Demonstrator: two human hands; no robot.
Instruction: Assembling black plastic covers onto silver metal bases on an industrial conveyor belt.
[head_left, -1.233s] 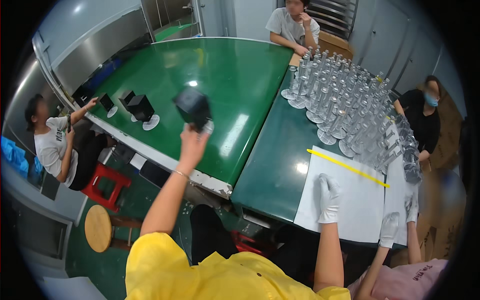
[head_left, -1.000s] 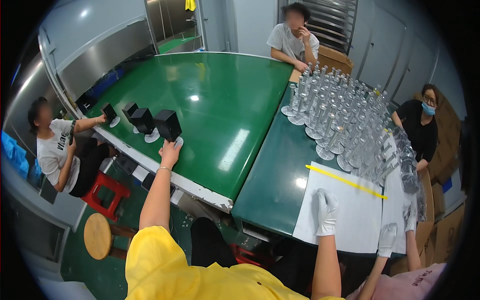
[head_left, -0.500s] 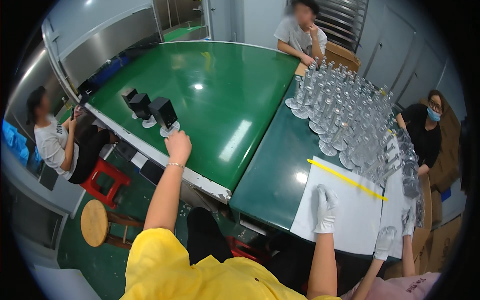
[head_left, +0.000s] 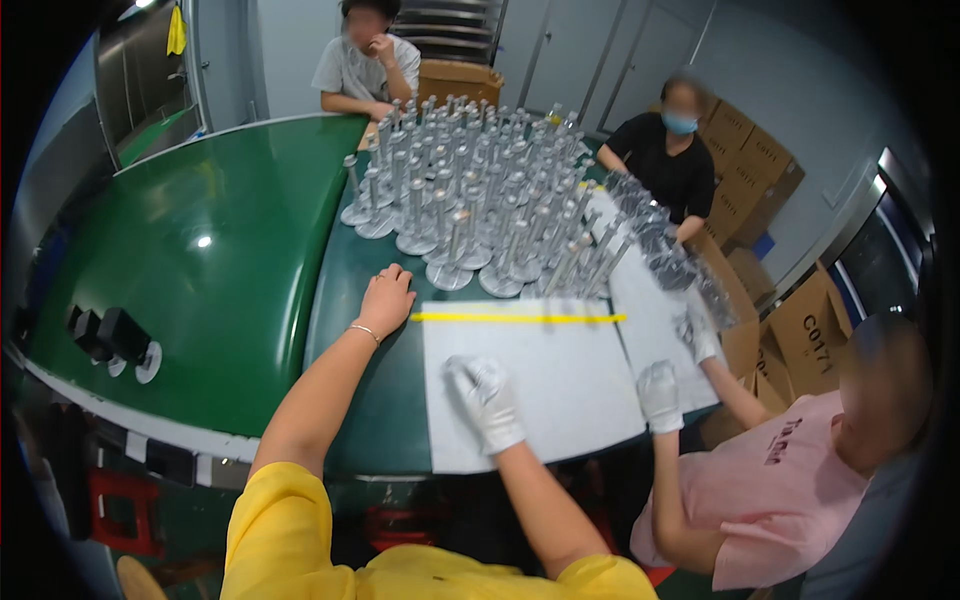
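Note:
My bare left hand point(head_left: 386, 303), with a bracelet at its wrist, lies palm down on the dark green table point(head_left: 345, 275). Its fingers are slightly apart and nothing shows in them. Just beyond stand many silver posts on round disc bases point(head_left: 450, 270), crowded together and mostly upright. My right hand point(head_left: 487, 400) wears a white glove and sits over a white sheet point(head_left: 560, 420). The gloved fingers are curled in; whatever they may hold cannot be made out. A yellow strip point(head_left: 520, 318) runs along the sheet's far edge.
Black box-shaped pieces on round bases point(head_left: 125, 338) stand on the green belt point(head_left: 230, 200) at left. To my right a co-worker in pink point(head_left: 770, 480) has gloved hands at the table. Two other people sit across. Clear plastic wrap point(head_left: 650, 225) and cartons point(head_left: 810, 330) are at right.
The view has swung right. My left hand has left the black pieces on the belt and come to the table beside the silver posts. My right hand's fingers are more curled.

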